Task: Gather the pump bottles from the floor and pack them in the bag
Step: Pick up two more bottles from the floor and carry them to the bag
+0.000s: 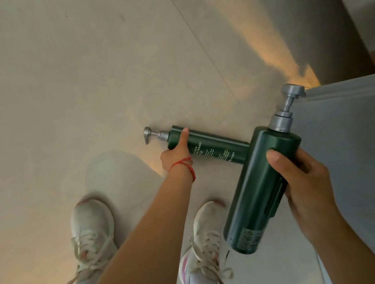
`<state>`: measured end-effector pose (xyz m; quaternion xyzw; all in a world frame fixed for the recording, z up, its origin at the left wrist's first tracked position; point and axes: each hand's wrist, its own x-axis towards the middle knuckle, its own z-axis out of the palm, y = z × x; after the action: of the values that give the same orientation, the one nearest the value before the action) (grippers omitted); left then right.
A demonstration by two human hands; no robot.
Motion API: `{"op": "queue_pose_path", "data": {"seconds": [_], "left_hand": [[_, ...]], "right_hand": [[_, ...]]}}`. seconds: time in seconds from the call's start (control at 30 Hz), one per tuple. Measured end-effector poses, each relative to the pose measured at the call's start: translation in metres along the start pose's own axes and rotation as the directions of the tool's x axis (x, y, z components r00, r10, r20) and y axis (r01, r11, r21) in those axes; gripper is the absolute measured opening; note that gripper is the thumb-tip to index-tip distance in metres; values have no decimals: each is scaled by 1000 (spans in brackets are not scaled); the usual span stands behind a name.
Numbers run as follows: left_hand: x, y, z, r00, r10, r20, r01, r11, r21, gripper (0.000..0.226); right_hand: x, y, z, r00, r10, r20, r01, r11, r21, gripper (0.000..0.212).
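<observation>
Two dark green pump bottles with grey pump heads are in view. My left hand [176, 151] reaches down and grips one bottle [215, 147] near its neck; that bottle lies sideways low over the floor, pump pointing left, white print on its side. Whether it still touches the floor I cannot tell. My right hand [301, 176] holds the other bottle [259, 187] close to the camera, tilted with its pump up and to the right. This nearer bottle hides the far end of the first one. No bag is visible.
Pale tiled floor [82, 72] spreads to the left and behind. A grey flat surface [354, 135], like furniture, fills the right side. My two white sneakers [92, 235] stand at the bottom. A red string bracelet circles my left wrist.
</observation>
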<state>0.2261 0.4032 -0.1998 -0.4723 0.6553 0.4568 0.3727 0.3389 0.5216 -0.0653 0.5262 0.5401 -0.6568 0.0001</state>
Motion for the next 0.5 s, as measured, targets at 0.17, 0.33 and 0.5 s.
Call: {"op": "queue_pose_path", "data": {"seconds": [0.17,0.33,0.5], "left_hand": [[19,-3,6,1000,27,-11,-28,986,-166,34],[7,3,-27,982,151,110,-140,985,-105,23],[-38,37,-83,923,209,323,-202,978,-56,20]], "right_hand": [[12,4,3,1000,12,7,-11,1000,-16,45],[8,-15,6,1000,10,14,-9,998,-58,44],[-20,-50,23,999,1,37,1,999,-53,38]]}}
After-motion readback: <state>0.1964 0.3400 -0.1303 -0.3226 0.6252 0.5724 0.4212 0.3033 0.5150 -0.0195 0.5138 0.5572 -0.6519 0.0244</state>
